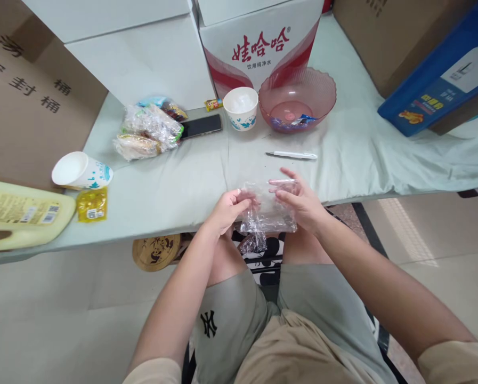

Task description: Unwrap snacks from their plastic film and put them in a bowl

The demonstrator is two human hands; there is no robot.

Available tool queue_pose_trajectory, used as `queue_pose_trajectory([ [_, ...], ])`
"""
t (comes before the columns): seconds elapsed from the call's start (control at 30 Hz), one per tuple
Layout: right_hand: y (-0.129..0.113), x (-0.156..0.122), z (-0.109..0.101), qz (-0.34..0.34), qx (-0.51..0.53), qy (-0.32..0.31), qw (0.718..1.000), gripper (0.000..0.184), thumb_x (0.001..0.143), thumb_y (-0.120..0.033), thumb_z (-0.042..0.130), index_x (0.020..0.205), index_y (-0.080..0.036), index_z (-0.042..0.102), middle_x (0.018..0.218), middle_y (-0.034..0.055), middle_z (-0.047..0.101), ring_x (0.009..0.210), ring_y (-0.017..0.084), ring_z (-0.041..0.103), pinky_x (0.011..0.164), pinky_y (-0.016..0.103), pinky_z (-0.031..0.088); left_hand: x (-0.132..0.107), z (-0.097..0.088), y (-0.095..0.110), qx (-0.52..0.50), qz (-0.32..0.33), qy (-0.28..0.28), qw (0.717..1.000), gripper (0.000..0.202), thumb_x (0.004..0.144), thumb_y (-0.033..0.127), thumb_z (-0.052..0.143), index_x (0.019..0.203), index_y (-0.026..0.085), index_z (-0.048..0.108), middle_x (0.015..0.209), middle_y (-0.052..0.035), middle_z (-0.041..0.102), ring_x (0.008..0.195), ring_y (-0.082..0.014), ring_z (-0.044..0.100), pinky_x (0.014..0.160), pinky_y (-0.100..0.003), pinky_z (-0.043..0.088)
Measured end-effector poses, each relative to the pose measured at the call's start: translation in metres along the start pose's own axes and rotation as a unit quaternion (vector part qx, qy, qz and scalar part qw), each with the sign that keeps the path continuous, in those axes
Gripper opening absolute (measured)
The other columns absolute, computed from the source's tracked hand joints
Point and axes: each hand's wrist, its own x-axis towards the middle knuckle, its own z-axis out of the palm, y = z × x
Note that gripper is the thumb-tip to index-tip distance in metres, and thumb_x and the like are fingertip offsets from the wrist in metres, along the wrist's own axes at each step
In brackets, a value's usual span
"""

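Crinkled clear plastic wrapping (267, 221) is stretched between my hands at the table's front edge, with a loose end hanging over my lap. My left hand (228, 210) pinches its left side between thumb and fingers. On the other side my right hand (300, 202) holds the wrapping by its right edge, with the index finger raised off it. Whether anything lies inside the clear layers I cannot tell. Just beyond my right hand a white pen-shaped cutter (292, 155) lies on the green tablecloth (194, 181).
Behind stand a paper cup (242, 109), a pink ribbed bowl (298, 101) with small wrappers, a phone (202, 126) and bagged snacks (148, 128). Leftward are a tipped cup (82, 170), a yellow packet (92, 204) and a yellow jug (31, 213). A blue jug (434, 80) stands right; boxes (258, 48) line the back.
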Motion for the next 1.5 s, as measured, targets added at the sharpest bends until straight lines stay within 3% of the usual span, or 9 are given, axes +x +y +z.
queue_pose_trajectory([
  [0.17, 0.002, -0.004, 0.002, 0.040, -0.054, -0.052, 0.996, 0.037, 0.078, -0.051, 0.076, 0.091, -0.020, 0.061, 0.090, 0.0045, 0.073, 0.082, 0.017, 0.069, 0.083, 0.035, 0.055, -0.004, 0.000, 0.001, 0.004, 0.014, -0.011, 1.000, 0.056, 0.079, 0.036, 0.079, 0.127, 0.026, 0.052, 0.099, -0.0038, 0.074, 0.085, -0.0170, 0.073, 0.079, -0.031, 0.059],
  [0.33, -0.004, -0.005, 0.001, 0.045, -0.066, -0.077, 0.994, 0.043, 0.081, -0.048, 0.074, 0.109, -0.023, 0.054, 0.072, -0.0026, 0.070, 0.071, 0.015, 0.068, 0.071, 0.030, 0.053, -0.006, -0.003, 0.003, 0.066, -0.012, 0.006, 0.998, 0.044, 0.081, 0.038, 0.075, 0.118, 0.023, 0.056, 0.074, 0.0050, 0.060, 0.056, -0.0098, 0.063, 0.058, -0.024, 0.054],
  [0.6, -0.005, -0.019, -0.006, 0.026, -0.016, -0.105, 0.994, 0.060, 0.085, -0.041, 0.068, 0.139, -0.026, 0.051, 0.062, -0.0084, 0.056, 0.054, 0.013, 0.054, 0.058, 0.028, 0.049, -0.014, -0.008, 0.007, -0.012, -0.005, -0.014, 1.000, 0.052, 0.075, 0.043, 0.076, 0.120, 0.029, 0.053, 0.056, 0.0093, 0.053, 0.049, -0.0136, 0.060, 0.048, -0.026, 0.055],
  [0.77, -0.004, -0.021, -0.013, 0.072, 0.074, -0.127, 0.986, 0.025, 0.074, -0.043, 0.070, 0.089, -0.023, 0.065, 0.066, 0.0002, 0.063, 0.057, 0.018, 0.061, 0.059, 0.033, 0.051, -0.011, -0.007, 0.005, -0.050, -0.012, -0.035, 0.998, 0.041, 0.071, 0.041, 0.076, 0.105, 0.028, 0.056, 0.057, 0.0062, 0.058, 0.047, -0.0163, 0.062, 0.042, -0.025, 0.048],
  [0.97, -0.005, -0.021, -0.025, 0.076, 0.008, -0.117, 0.990, 0.046, 0.078, -0.066, 0.060, 0.072, -0.020, 0.058, 0.068, 0.0029, 0.060, 0.056, 0.015, 0.055, 0.053, 0.030, 0.042, -0.010, -0.005, 0.011, 0.000, 0.002, -0.056, 0.998, 0.038, 0.075, 0.055, 0.066, 0.072, 0.018, 0.056, 0.066, 0.0004, 0.056, 0.056, -0.0109, 0.057, 0.053, -0.025, 0.048],
  [1.07, -0.005, -0.023, -0.023, 0.060, -0.134, -0.052, 0.988, 0.037, 0.074, -0.047, 0.077, 0.094, -0.022, 0.059, 0.065, -0.0043, 0.053, 0.055, 0.011, 0.046, 0.052, 0.025, 0.035, -0.012, -0.006, 0.007, 0.104, 0.024, -0.035, 0.994, 0.030, 0.072, 0.039, 0.076, 0.081, 0.019, 0.055, 0.069, 0.0045, 0.052, 0.058, -0.0070, 0.049, 0.054, -0.020, 0.039],
  [1.2, -0.002, -0.027, -0.015, 0.037, -0.120, 0.034, 0.991, 0.066, 0.072, -0.038, 0.080, 0.128, -0.025, 0.047, 0.067, -0.0069, 0.054, 0.060, 0.014, 0.050, 0.057, 0.027, 0.040, -0.016, -0.006, -0.002, 0.112, 0.033, 0.006, 0.993, 0.046, 0.071, 0.031, 0.077, 0.105, 0.023, 0.047, 0.085, 0.0018, 0.064, 0.071, -0.0117, 0.060, 0.066, -0.024, 0.048],
  [1.37, 0.002, -0.034, -0.005, -0.036, -0.140, 0.139, 0.980, 0.027, 0.080, -0.041, 0.072, 0.083, -0.023, 0.053, 0.069, -0.0031, 0.051, 0.060, 0.012, 0.045, 0.057, 0.028, 0.037, -0.032, 0.006, 0.000, 0.206, 0.172, 0.195, 0.943, 0.026, 0.081, 0.030, 0.071, 0.098, 0.022, 0.054, 0.091, -0.0024, 0.064, 0.085, -0.0149, 0.062, 0.080, -0.030, 0.050],
  [1.5, -0.001, -0.045, 0.010, -0.177, -0.220, 0.090, 0.955, 0.018, 0.079, -0.022, 0.064, 0.073, -0.022, 0.047, 0.094, 0.0044, 0.063, 0.093, 0.020, 0.060, 0.078, 0.033, 0.046, -0.044, 0.024, 0.003, 0.296, 0.206, 0.137, 0.923, 0.032, 0.084, 0.033, 0.071, 0.112, 0.022, 0.060, 0.116, -0.0084, 0.068, 0.113, -0.0230, 0.063, 0.103, -0.041, 0.049],
])
